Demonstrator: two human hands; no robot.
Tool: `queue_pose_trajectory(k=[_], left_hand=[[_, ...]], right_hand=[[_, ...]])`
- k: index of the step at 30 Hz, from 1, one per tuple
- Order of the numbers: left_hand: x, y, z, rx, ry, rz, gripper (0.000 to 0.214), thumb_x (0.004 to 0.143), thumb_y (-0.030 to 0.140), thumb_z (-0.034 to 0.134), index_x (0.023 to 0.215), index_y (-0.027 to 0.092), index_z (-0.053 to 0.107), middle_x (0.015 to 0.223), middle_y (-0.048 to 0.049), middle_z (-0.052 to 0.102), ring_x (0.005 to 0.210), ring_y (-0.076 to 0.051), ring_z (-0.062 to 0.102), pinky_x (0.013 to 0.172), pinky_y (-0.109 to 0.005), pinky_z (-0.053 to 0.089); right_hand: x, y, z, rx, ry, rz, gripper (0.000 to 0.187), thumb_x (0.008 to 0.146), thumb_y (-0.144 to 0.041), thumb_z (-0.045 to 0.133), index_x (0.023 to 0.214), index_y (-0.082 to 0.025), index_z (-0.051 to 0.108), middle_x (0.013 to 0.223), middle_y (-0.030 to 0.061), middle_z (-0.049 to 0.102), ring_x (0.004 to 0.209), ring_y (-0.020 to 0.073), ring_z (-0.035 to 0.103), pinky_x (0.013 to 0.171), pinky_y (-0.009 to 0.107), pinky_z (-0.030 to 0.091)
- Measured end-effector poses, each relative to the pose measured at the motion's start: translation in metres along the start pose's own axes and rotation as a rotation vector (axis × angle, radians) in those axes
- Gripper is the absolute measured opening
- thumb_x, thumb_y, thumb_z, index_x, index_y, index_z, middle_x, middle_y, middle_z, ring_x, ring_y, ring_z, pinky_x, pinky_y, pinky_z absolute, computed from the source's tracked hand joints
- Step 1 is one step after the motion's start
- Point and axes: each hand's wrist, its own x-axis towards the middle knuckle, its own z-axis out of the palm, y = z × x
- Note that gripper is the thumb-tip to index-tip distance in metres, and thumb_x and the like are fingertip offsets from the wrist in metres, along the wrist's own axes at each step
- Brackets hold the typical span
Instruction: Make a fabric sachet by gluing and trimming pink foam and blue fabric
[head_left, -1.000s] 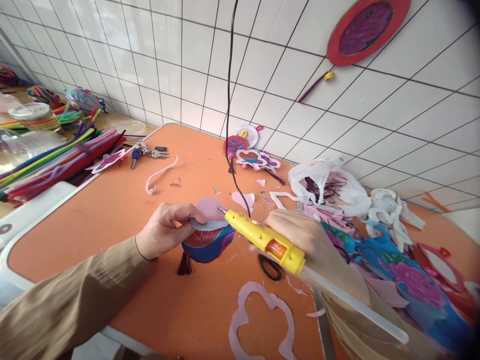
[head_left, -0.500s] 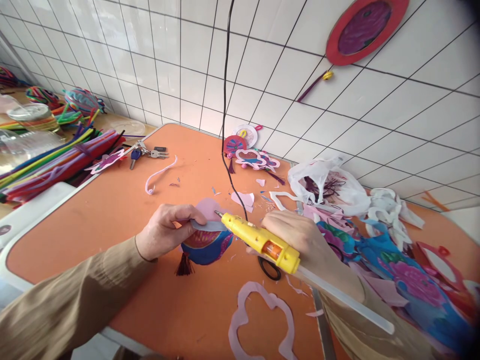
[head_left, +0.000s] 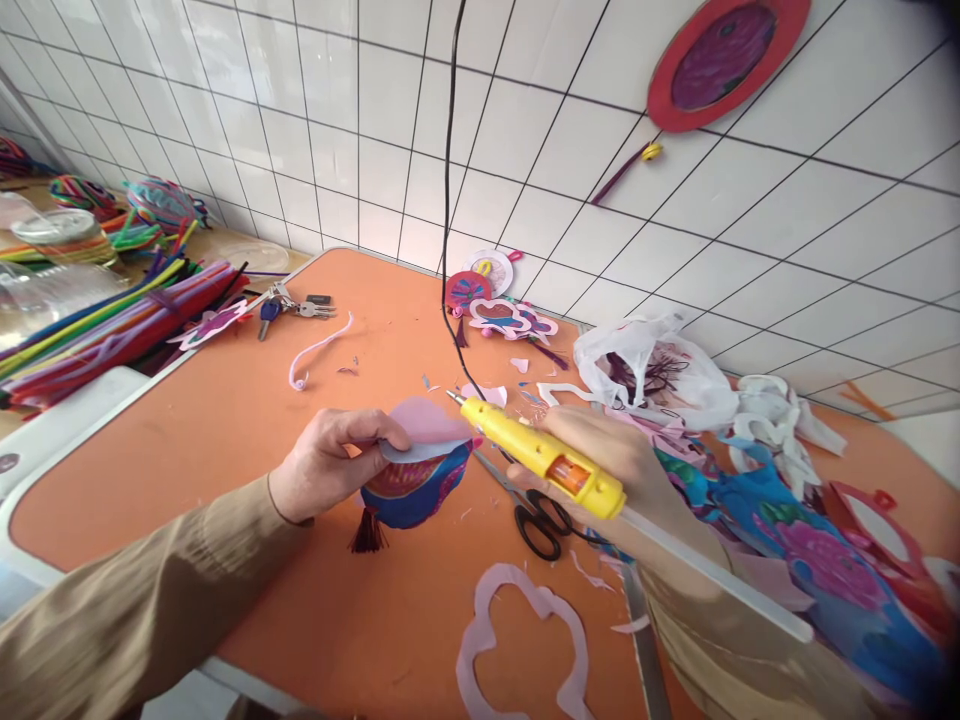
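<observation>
My left hand (head_left: 330, 460) pinches the edge of a layered craft piece. It has a blue patterned fabric face (head_left: 420, 495) below, a pink felt layer (head_left: 424, 418) folded up above, and a dark red tassel (head_left: 368, 532) hanging at its lower left. My right hand (head_left: 600, 450) is closed around a yellow hot glue gun (head_left: 536, 445), with a long clear glue stick (head_left: 720, 575) out of its back end. The gun's nozzle is just above and right of the pink layer, apart from it. Black-handled scissors (head_left: 537, 530) lie beneath the right hand.
A pink felt cutout frame (head_left: 470, 640) lies near the front. Keys (head_left: 300, 306) and a pink pipe cleaner (head_left: 304, 358) are at left. A white plastic bag (head_left: 697, 385) and floral fabric (head_left: 825, 560) are at right. A black cord (head_left: 448, 200) runs down the wall.
My right hand has drawn the glue gun right and upward, its tip lifting off the craft piece's edge. More of the scissors shows now. My left hand stays nearly still.
</observation>
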Motion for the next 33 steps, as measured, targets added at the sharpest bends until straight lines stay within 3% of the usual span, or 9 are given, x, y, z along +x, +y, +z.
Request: queue_pose_trajectory(k=[5,8,11,15,18,23,29,31,33], left_hand=[[0.000,0.004,0.001,-0.094,0.036,-0.077,0.017,0.082,0.028,0.067,0.072,0.014,0.070,0.061,-0.0027,0.068,0.054,-0.011,0.059,0.053,-0.019,0.049],[0.000,0.007,0.002,-0.145,0.052,-0.089,0.021,0.080,0.032,0.070,0.070,0.014,0.069,0.062,-0.0040,0.069,0.054,-0.012,0.060,0.053,-0.020,0.051],[0.000,0.010,0.002,-0.202,0.029,-0.086,0.023,0.079,0.034,0.071,0.069,0.013,0.068,0.062,-0.0049,0.069,0.055,-0.012,0.061,0.053,-0.020,0.052],[-0.001,0.011,0.001,-0.233,0.005,-0.095,0.024,0.079,0.033,0.071,0.068,0.013,0.066,0.062,-0.0044,0.068,0.055,-0.012,0.061,0.054,-0.020,0.052],[-0.001,0.010,0.002,-0.240,0.004,-0.114,0.023,0.077,0.033,0.073,0.068,0.013,0.065,0.061,-0.0036,0.067,0.054,-0.012,0.060,0.052,-0.020,0.052],[-0.003,0.005,0.005,-0.264,0.007,-0.122,0.017,0.077,0.029,0.074,0.072,0.014,0.066,0.066,-0.0030,0.068,0.059,-0.012,0.063,0.058,-0.021,0.054],[-0.004,0.004,0.005,-0.216,0.038,-0.101,0.012,0.078,0.022,0.071,0.089,0.016,0.071,0.069,-0.0019,0.068,0.062,-0.013,0.062,0.059,-0.021,0.053],[-0.004,0.005,0.004,-0.218,0.000,-0.114,0.032,0.080,0.021,0.070,0.112,0.017,0.068,0.071,-0.0019,0.071,0.061,-0.013,0.063,0.058,-0.021,0.053],[-0.004,0.006,0.003,-0.254,-0.070,-0.126,0.055,0.083,0.019,0.066,0.136,0.018,0.053,0.073,-0.0019,0.074,0.060,-0.012,0.063,0.058,-0.020,0.053]], right_hand=[[0.006,0.012,0.004,0.152,0.089,0.063,0.023,0.089,-0.043,0.060,0.088,-0.021,0.056,0.073,0.0026,0.062,0.067,0.0187,0.061,0.061,0.029,0.044],[0.013,0.026,0.017,0.110,0.094,0.155,0.022,0.090,-0.040,0.059,0.099,-0.020,0.060,0.082,0.0048,0.069,0.071,0.0195,0.065,0.065,0.030,0.046],[0.024,0.039,0.033,-0.044,0.033,0.164,0.042,0.087,-0.037,0.061,0.124,-0.017,0.054,0.102,0.0105,0.070,0.086,0.0247,0.066,0.070,0.032,0.048],[0.045,0.044,0.053,-0.180,-0.214,0.059,0.068,0.083,-0.026,0.060,0.145,-0.014,0.035,0.111,0.0145,0.062,0.090,0.0262,0.063,0.067,0.032,0.045],[0.062,0.042,0.067,-0.206,-0.316,-0.009,0.067,0.086,-0.020,0.054,0.149,-0.017,0.031,0.112,0.0131,0.057,0.088,0.0238,0.061,0.066,0.030,0.043],[0.083,0.039,0.084,-0.235,-0.299,-0.020,0.066,0.083,-0.006,0.044,0.148,-0.017,0.034,0.112,0.0132,0.054,0.094,0.0236,0.059,0.070,0.031,0.044],[0.095,0.034,0.076,-0.236,-0.459,-0.049,0.067,0.082,-0.019,0.057,0.147,-0.021,0.037,0.110,0.0127,0.058,0.098,0.0278,0.058,0.073,0.034,0.044],[0.097,0.032,0.072,-0.255,-0.530,-0.058,0.075,0.078,-0.015,0.061,0.148,-0.024,0.036,0.115,0.0134,0.059,0.105,0.0299,0.056,0.078,0.036,0.045],[0.097,0.031,0.069,-0.247,-0.579,-0.091,0.082,0.073,-0.009,0.064,0.148,-0.023,0.035,0.120,0.0140,0.059,0.111,0.0312,0.054,0.084,0.038,0.045]])
